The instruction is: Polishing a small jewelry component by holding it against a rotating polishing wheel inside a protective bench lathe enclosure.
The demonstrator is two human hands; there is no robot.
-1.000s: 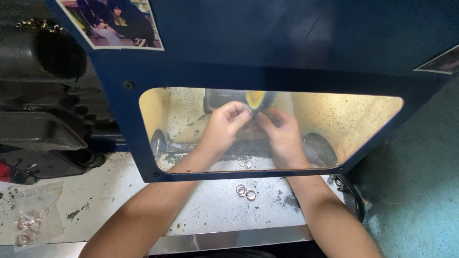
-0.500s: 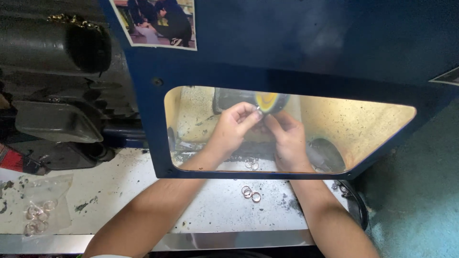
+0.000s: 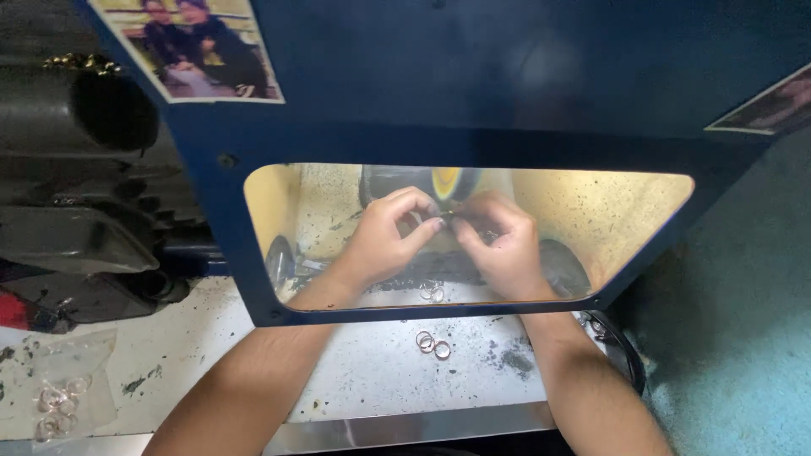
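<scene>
You worked behind the blue guard (image 3: 473,93), seen through its window; your left hand (image 3: 390,236) and right hand (image 3: 500,245) met fingertip to fingertip, pinching a small piece (image 3: 448,221), too tiny to identify, just before the wheel (image 3: 446,181), presumably for steadiness; spare rings (image 3: 431,344) lay on the worktop (image 3: 372,380) within reach.

Item pinched between left hand (image 3: 390,241) and right hand (image 3: 498,245): too small to identify. Wheel (image 3: 446,181) top hidden by shield (image 3: 473,84).
</scene>
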